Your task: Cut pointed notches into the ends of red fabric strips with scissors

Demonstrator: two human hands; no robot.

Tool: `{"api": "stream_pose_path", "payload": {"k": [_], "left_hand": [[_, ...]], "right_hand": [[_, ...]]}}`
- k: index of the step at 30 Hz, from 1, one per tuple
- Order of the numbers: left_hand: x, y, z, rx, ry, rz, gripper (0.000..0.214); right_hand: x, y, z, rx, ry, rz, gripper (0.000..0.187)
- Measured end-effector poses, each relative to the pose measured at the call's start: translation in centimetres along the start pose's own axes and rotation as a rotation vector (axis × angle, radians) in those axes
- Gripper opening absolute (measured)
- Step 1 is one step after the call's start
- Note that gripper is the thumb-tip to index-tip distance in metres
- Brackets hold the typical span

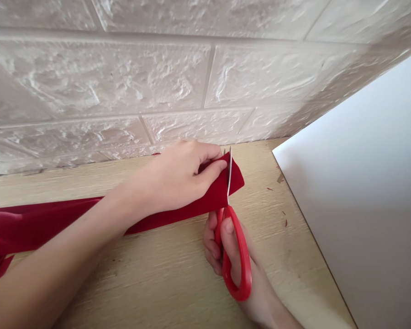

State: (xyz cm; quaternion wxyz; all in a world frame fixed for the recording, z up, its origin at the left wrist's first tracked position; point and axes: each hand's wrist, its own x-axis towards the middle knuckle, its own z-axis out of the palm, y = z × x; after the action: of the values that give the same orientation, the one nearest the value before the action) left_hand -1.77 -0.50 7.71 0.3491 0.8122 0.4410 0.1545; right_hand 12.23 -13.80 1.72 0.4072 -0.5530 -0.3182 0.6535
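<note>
A long strip of red cloth [37,221] lies folded across the wooden table, running from the left edge to just right of centre. My left hand [178,178] pinches the cloth near its right end, thumb and fingers closed on the fold. My right hand [226,256] grips red-handled scissors [238,249], fingers through the loops. The steel blades [229,176] point away from me and cross the cloth close to its end, right beside my left fingertips. A short piece of the cloth sticks out to the right of the blades.
The light wooden table [164,274] meets a white embossed brick-pattern wall [157,77] at the back. A white board [363,196] stands along the right side. Small red thread scraps [285,219] lie on the wood near the board.
</note>
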Motion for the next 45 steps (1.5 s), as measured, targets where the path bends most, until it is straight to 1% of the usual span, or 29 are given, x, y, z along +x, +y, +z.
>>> {"api": "stream_pose_path", "payload": {"k": [5,12,17,20,23,33,37,41,43,45], "left_hand": [[0.0,0.0,0.0,0.006,-0.005,-0.005,0.036],[0.0,-0.1,0.0,0.015,-0.008,-0.011,0.037],[0.1,-0.1,0.0,-0.005,-0.005,0.002,0.036],[0.0,-0.1,0.1,-0.011,-0.022,-0.008,0.036],[-0.1,0.0,0.2,-0.017,-0.032,-0.013,0.035],[0.0,-0.1,-0.1,-0.024,-0.04,0.006,0.035],[-0.1,-0.3,-0.2,-0.033,-0.043,0.009,0.035],[0.0,-0.3,-0.2,-0.03,-0.022,0.006,0.037],[0.0,-0.2,-0.1,-0.032,-0.014,0.011,0.037],[0.0,-0.1,-0.1,-0.035,-0.033,0.015,0.035]], "right_hand": [[0.1,0.4,0.0,0.039,0.013,0.025,0.055],[0.3,0.1,0.3,0.127,-0.042,0.014,0.051],[0.2,-0.1,0.1,0.116,-0.084,0.002,0.049],[0.1,-0.3,0.1,0.105,-0.065,0.033,0.051],[0.2,-0.4,0.2,0.144,-0.048,0.036,0.052],[0.4,0.0,0.3,0.177,-0.075,0.013,0.053],[0.4,-0.6,0.2,0.161,-0.077,0.042,0.057],[0.2,-1.4,-0.1,0.131,-0.085,0.079,0.055],[0.2,-1.5,-0.1,0.121,-0.096,0.068,0.055],[0.3,-1.4,0.0,0.143,-0.107,0.043,0.056]]}}
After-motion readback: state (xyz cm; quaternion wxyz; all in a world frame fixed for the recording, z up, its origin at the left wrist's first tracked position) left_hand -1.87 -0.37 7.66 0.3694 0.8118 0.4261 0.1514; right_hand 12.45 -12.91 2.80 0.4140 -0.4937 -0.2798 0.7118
